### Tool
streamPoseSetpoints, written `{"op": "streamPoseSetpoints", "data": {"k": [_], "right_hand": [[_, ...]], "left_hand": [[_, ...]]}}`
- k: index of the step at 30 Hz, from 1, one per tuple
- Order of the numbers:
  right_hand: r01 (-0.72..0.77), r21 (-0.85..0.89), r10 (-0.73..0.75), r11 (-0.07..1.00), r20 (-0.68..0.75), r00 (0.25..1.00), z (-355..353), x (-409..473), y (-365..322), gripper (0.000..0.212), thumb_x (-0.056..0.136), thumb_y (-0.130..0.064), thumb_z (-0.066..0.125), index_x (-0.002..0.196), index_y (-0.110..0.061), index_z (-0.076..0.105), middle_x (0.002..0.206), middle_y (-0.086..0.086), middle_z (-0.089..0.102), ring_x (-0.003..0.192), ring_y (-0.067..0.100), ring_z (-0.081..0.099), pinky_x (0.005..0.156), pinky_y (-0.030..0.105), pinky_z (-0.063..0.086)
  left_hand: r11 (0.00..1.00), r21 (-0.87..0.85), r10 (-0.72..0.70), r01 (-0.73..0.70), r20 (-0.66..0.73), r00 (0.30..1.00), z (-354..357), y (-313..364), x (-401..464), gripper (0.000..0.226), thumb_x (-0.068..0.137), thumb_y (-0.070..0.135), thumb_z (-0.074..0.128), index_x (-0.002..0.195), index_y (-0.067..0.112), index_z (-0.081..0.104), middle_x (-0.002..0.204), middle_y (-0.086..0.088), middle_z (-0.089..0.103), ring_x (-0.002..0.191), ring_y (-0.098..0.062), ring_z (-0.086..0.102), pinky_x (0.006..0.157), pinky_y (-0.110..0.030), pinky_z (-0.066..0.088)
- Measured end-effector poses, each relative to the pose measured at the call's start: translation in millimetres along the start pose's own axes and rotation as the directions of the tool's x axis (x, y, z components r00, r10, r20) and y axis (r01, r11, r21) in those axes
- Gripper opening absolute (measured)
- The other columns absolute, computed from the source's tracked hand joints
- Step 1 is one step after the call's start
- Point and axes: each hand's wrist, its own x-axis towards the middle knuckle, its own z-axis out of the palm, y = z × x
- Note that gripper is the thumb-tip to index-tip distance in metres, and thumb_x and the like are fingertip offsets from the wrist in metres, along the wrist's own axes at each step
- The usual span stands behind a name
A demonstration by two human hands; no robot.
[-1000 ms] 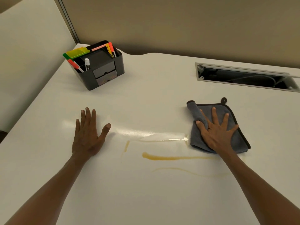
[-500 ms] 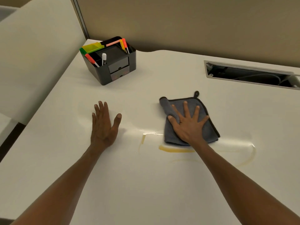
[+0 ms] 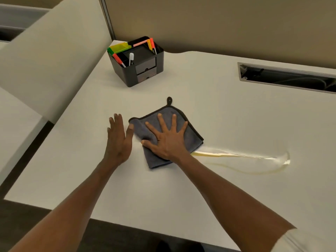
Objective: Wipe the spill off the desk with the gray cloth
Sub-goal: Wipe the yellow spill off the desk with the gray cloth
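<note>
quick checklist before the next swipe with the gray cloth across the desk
1. Right hand flat on the gray cloth: ok.
2. Left hand flat on the desk, steadying: ok.
3. Spill gone: not ok, yellow streaks lie right of the cloth.
4. Swipe path toward the streaks free of objects: ok.
5. Organizer out of the way: ok.
6. Cloth underside saturated: cannot tell.
</note>
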Motion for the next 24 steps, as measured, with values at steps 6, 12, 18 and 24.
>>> {"op": "streamPoseSetpoints", "data": {"k": [6,12,18,24], "right_hand": [[0.033,0.017,-0.031,0.999,-0.077,0.997,5,-48,8,0.065,0.091,-0.075,0.022,0.151,-0.055,0.009,0.168,-0.002,0.002,0.15,0.045,-0.011,0.105,0.075,-0.02],[0.004,0.035,0.0,0.999,-0.113,0.994,4,-84,51,0.063,0.092,-0.073,0.023,0.151,-0.055,0.009,0.168,-0.003,0.004,0.152,0.042,-0.009,0.108,0.075,-0.014],[-0.089,0.022,0.091,0.996,-0.117,0.989,-6,-105,119,0.063,0.092,-0.075,0.023,0.151,-0.055,0.011,0.168,-0.006,0.005,0.152,0.041,-0.004,0.11,0.075,-0.009],[-0.216,-0.018,0.214,0.976,-0.085,0.973,-24,-116,189,0.062,0.092,-0.074,0.02,0.15,-0.057,0.009,0.168,-0.009,0.002,0.153,0.04,-0.003,0.11,0.075,-0.008]], "left_hand": [[0.991,0.107,0.088,-0.087,-0.007,0.996,32,18,-33,0.078,0.094,0.059,0.017,0.154,0.013,-0.004,0.164,-0.001,-0.007,0.149,-0.011,-0.015,0.12,-0.034,-0.01],[0.98,0.174,0.11,-0.101,-0.048,0.993,60,27,-59,0.083,0.092,0.064,0.019,0.154,0.018,-0.012,0.164,0.003,-0.012,0.148,-0.005,-0.017,0.123,-0.033,-0.004],[0.923,0.372,0.099,-0.1,0.022,0.995,65,27,-56,0.088,0.089,0.071,0.016,0.153,0.018,-0.013,0.164,0.003,-0.015,0.148,-0.007,-0.018,0.123,-0.036,-0.001],[0.895,0.439,0.058,-0.078,0.058,0.997,64,26,-56,0.092,0.087,0.075,0.012,0.153,0.016,-0.013,0.163,0.002,-0.019,0.147,-0.007,-0.022,0.123,-0.036,-0.004]]}}
